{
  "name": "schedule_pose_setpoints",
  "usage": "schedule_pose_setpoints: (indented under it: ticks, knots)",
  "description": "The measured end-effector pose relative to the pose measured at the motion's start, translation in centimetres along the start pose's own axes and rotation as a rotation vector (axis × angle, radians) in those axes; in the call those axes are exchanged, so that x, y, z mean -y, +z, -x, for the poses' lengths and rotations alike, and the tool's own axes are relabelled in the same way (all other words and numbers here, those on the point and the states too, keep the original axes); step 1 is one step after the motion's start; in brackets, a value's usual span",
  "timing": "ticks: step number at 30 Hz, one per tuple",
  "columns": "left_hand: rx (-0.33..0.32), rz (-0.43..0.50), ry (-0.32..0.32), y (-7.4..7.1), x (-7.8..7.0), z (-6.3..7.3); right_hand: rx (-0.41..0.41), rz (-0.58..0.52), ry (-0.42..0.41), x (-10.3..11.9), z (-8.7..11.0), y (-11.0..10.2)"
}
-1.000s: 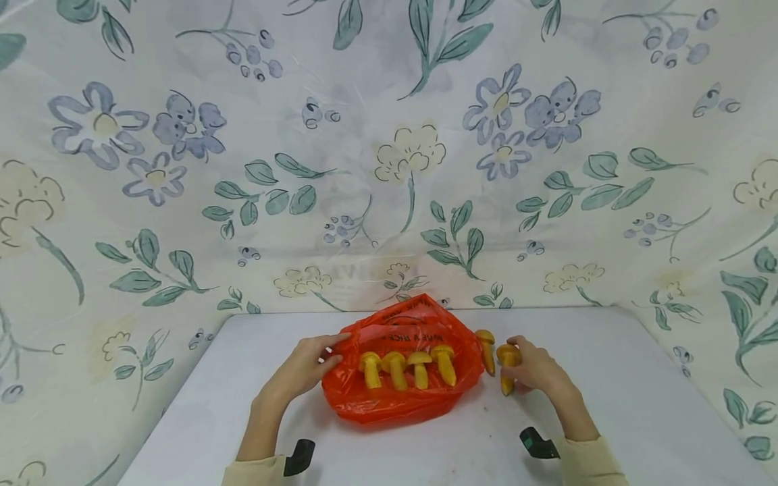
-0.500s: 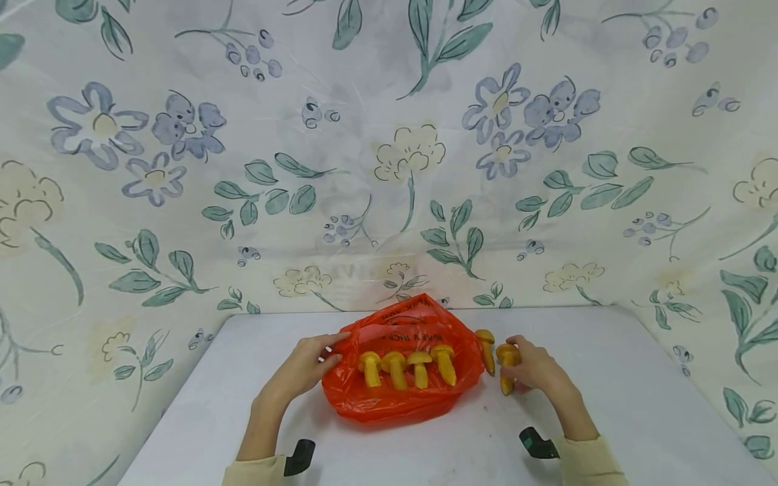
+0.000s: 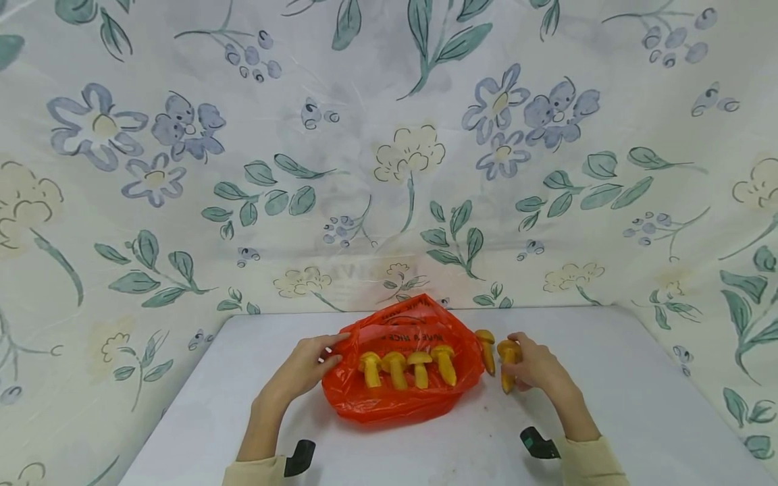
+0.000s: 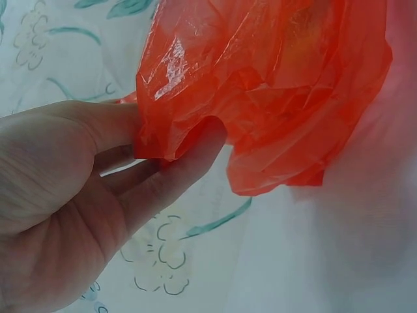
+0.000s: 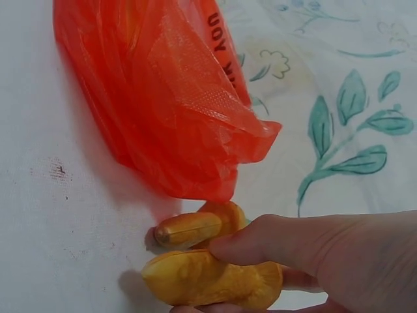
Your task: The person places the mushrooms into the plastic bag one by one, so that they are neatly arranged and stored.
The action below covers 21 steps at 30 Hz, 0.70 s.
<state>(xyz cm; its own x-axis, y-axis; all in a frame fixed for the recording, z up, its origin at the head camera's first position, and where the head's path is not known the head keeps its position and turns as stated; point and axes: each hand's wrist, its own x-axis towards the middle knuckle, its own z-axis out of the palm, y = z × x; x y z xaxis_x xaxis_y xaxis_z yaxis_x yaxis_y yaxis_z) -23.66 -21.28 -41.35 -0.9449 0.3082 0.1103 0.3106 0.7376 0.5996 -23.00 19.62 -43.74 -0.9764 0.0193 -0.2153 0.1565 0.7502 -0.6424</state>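
A red plastic bag (image 3: 389, 408) with dark print lies spread on the white table, several yellow mushrooms (image 3: 420, 369) in a row on it. At its left edge my left hand (image 3: 304, 368) pinches the thin plastic; the left wrist view shows thumb and fingers on a fold of the bag (image 4: 280, 130). My right hand (image 3: 537, 368) holds a yellow-brown mushroom (image 5: 208, 279) between thumb and fingers, right of the bag, stem toward me. Another mushroom (image 3: 487, 351) lies between that hand and the bag's right edge.
The white table (image 3: 425, 452) reaches back to a hanging cloth (image 3: 389, 202) printed with flowers and leaves. Small dark specks (image 5: 58, 171) mark the tabletop in front of the bag. A black device (image 3: 539, 443) sits at each sleeve cuff.
My right hand and the mushroom in it have shifted very slightly to the right. The left hand, the bag and the other mushrooms stay where they were.
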Motion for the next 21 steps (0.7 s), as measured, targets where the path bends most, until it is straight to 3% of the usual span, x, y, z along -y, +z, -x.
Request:
schedule_pose_setpoints:
  ticks: [21]
  knots:
    - [0.003, -0.001, -0.01, 0.1, -0.2, -0.1, -0.071, 0.038, -0.138, 0.9, 0.8, -1.3]
